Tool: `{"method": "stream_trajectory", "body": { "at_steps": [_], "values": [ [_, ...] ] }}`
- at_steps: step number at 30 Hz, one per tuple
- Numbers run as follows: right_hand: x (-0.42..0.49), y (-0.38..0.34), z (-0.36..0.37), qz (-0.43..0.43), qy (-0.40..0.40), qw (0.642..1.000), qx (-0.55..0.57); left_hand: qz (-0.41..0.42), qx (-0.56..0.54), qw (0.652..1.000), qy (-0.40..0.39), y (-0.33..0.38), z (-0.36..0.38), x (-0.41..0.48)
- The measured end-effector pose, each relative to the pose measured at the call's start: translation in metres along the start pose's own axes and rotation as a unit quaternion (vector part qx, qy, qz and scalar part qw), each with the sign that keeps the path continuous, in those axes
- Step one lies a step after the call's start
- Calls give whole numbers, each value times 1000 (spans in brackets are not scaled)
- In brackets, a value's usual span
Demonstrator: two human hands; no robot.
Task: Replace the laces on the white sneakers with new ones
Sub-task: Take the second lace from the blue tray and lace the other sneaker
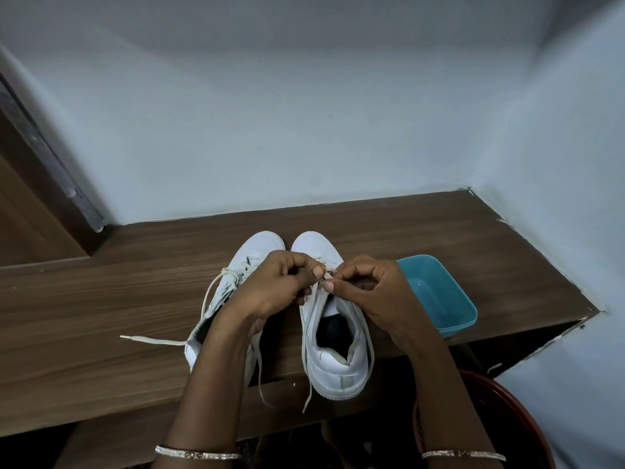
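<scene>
Two white sneakers stand side by side on a wooden table (101,299), toes pointing away from me. Over the tongue of the right sneaker (338,363), my left hand (280,286) and my right hand (368,289) each pinch the cream lace (325,276) with curled fingers, fingertips almost meeting. Its loose ends hang down past the heel over the table's front edge. The left sneaker (236,275) lies partly under my left forearm. Its own lace (152,340) loops out to the left and trails across the table.
A teal plastic tub (449,316) sits just right of the right sneaker, near the table's right end. White walls close the back and right. A brown door frame (40,184) stands at the left. A dark red round rim (517,418) shows below the table at bottom right.
</scene>
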State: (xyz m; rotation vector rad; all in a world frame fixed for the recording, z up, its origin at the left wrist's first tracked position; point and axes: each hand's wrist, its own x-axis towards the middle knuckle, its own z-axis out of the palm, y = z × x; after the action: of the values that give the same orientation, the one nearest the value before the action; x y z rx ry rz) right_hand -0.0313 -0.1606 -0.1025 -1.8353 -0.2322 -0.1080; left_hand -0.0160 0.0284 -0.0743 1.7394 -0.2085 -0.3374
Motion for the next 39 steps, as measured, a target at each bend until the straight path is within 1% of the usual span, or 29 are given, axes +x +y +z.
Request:
{"method": "stream_trajectory", "body": {
  "at_steps": [4,7,10,11,15,20,24,27,32,34,37,39],
  "values": [
    [0,-2,0,41,-29,999,11,4,-40,999,16,-1,-4,-1],
    [-1,-5,0,61,-28,997,38,10,-59,997,46,-3,-6,0],
    [-4,-3,-7,90,-20,995,24,26,-15,994,103,-5,-13,-2],
    [-4,-2,-10,97,-20,995,16,27,4,993,111,-5,-16,-3],
    [-7,2,-21,93,-8,996,3,16,75,991,108,-6,-23,-5],
    [-11,4,-29,90,-34,995,-26,-14,151,981,123,-5,-29,-6],
    [-14,6,-32,90,-31,995,-36,-32,207,967,143,-5,-26,-5],
    [-16,5,-34,86,-27,995,-35,-39,236,957,167,-6,-23,-3],
    [-19,4,-34,86,-18,995,-39,-37,271,945,182,-1,-18,-6],
    [-19,4,-34,88,-15,996,-26,-40,277,941,189,-1,-17,-6],
    [-21,1,-32,117,-18,992,39,-42,283,937,201,-2,-15,-4],
    [-21,-1,-32,125,-27,991,50,-35,283,939,190,-4,-17,-4]
  ]
}}
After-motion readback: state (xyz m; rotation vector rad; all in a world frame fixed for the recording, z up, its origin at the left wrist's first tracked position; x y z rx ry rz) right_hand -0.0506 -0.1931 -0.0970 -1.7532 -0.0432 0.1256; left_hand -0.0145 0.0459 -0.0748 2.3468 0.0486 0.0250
